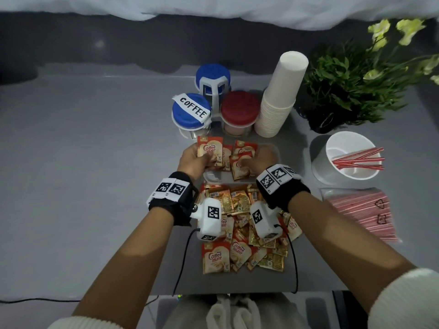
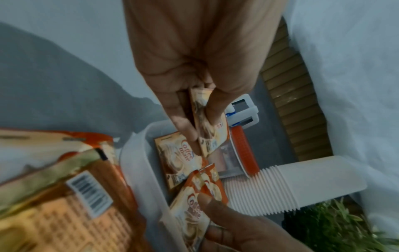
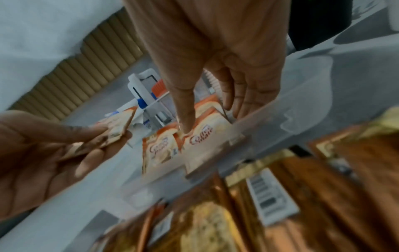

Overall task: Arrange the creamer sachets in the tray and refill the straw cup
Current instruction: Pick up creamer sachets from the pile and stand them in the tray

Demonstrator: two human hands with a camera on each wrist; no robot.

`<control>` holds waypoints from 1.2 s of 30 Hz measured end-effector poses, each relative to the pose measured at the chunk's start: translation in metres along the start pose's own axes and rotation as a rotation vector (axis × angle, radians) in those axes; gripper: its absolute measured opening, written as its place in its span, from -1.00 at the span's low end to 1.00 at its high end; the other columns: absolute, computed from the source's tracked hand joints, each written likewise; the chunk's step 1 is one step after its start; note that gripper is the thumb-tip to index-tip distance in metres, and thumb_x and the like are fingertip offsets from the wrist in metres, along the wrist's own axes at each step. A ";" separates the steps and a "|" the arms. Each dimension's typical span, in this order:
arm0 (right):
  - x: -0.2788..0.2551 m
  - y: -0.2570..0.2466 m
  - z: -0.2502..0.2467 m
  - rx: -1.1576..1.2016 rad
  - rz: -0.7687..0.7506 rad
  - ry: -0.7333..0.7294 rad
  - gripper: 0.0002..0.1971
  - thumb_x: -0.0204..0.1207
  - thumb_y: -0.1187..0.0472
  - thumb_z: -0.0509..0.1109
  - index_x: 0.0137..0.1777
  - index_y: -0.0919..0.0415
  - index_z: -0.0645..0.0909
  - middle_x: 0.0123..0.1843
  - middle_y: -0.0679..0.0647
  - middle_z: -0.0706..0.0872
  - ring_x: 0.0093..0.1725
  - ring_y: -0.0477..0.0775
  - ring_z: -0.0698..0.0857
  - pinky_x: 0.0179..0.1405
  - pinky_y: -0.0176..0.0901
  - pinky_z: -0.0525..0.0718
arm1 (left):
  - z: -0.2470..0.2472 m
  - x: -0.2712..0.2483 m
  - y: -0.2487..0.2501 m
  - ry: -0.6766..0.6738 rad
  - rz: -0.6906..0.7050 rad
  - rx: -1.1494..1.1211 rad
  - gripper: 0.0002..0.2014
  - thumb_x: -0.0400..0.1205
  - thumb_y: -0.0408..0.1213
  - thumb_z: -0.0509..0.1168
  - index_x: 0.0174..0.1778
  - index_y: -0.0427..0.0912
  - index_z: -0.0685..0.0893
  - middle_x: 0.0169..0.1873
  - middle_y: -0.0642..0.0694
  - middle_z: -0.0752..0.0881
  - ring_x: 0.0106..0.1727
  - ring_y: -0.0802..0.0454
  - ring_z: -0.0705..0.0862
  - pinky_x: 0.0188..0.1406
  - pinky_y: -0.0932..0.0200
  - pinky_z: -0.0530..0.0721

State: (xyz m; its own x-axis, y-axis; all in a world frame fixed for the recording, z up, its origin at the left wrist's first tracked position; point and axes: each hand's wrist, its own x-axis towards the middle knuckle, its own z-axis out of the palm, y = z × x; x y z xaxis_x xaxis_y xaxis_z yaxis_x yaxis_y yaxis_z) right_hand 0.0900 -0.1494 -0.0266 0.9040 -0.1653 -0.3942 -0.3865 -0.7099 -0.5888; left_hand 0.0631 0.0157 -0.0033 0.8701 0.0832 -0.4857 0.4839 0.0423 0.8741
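A clear plastic tray (image 1: 274, 149) holds a few Coffee-mate creamer sachets (image 1: 242, 160). My left hand (image 1: 202, 160) hovers over the tray's left end and pinches one sachet (image 2: 208, 124) between thumb and fingers. My right hand (image 1: 251, 160) is inside the tray with straight fingers, one fingertip (image 3: 185, 126) pressing on a leaning sachet (image 3: 202, 138). A heap of loose sachets (image 1: 237, 245) lies in front of the tray, under my wrists. The white straw cup (image 1: 332, 167) at the right holds a few red-striped straws (image 1: 358, 160).
Behind the tray stand three lidded jars in a white holder (image 1: 215, 91), one labelled COFFEE (image 1: 192, 108), and a leaning stack of paper cups (image 1: 278, 103). A plant (image 1: 351, 84) fills the far right. A bag of striped straws (image 1: 363, 212) lies below the cup.
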 end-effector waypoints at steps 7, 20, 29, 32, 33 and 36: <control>0.006 0.008 0.008 -0.066 0.006 -0.061 -0.60 0.32 0.30 0.56 0.18 0.33 0.66 0.13 0.21 0.75 0.14 0.18 0.71 0.04 -0.21 0.58 | -0.002 0.006 -0.009 0.035 -0.064 -0.040 -0.87 0.67 -0.48 0.16 0.00 -0.19 0.55 -0.08 -0.18 0.67 -0.23 0.08 0.67 -0.39 0.40 0.70; -0.012 -0.019 -0.015 0.433 0.017 -0.165 -0.69 0.49 0.38 0.41 -0.45 0.17 0.46 -0.49 0.05 0.50 -0.62 -0.15 0.48 -0.63 -0.39 0.48 | 0.005 0.008 0.001 -0.078 -0.089 -0.086 -0.69 0.73 -0.47 -0.02 0.36 -0.44 0.43 0.24 -0.42 0.60 0.05 -0.25 0.68 -0.13 0.16 0.73; -0.008 -0.026 0.003 0.453 0.044 -0.073 -0.74 0.48 0.37 0.41 -0.36 0.13 0.44 -0.38 0.18 0.63 -0.58 -0.15 0.62 -0.46 -0.26 0.64 | 0.011 0.011 0.000 -0.089 -0.020 0.067 -0.74 0.68 -0.43 0.15 0.28 -0.36 0.50 0.17 -0.41 0.65 0.14 -0.28 0.68 0.23 -0.22 0.63; 0.000 -0.010 -0.003 0.328 0.126 0.129 -0.77 0.43 0.26 0.44 -0.36 0.06 0.48 -0.19 0.07 0.65 -0.30 -0.03 0.61 -0.26 -0.18 0.56 | 0.008 0.015 -0.002 -0.023 -0.044 0.039 -0.74 0.70 -0.42 0.12 0.29 -0.33 0.50 0.19 -0.34 0.66 0.19 -0.28 0.66 0.24 -0.19 0.63; 0.001 -0.006 -0.003 0.324 0.156 0.149 -0.87 0.41 0.23 0.47 -0.30 0.11 0.57 -0.15 0.07 0.69 -0.26 -0.02 0.64 -0.24 -0.20 0.58 | 0.007 0.016 -0.002 -0.006 -0.048 0.024 -0.74 0.70 -0.43 0.10 0.29 -0.34 0.50 0.16 -0.30 0.67 0.13 -0.23 0.68 0.16 -0.11 0.67; 0.004 0.001 0.002 0.310 0.216 0.111 -0.71 0.36 0.18 0.52 0.07 0.24 0.71 0.05 0.16 0.78 -0.02 0.14 0.75 -0.01 -0.14 0.64 | 0.005 0.016 -0.003 0.016 -0.064 -0.028 -0.74 0.71 -0.45 0.07 0.29 -0.39 0.49 0.06 -0.23 0.65 -0.02 -0.10 0.67 -0.14 0.21 0.68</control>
State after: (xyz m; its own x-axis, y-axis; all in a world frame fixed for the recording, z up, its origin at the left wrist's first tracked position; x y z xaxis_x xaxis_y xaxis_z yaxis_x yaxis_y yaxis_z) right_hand 0.0928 -0.1492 -0.0305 0.8036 -0.3736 -0.4633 -0.5913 -0.4130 -0.6927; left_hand 0.0765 0.0119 -0.0135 0.8358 0.0953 -0.5407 0.5354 0.0761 0.8412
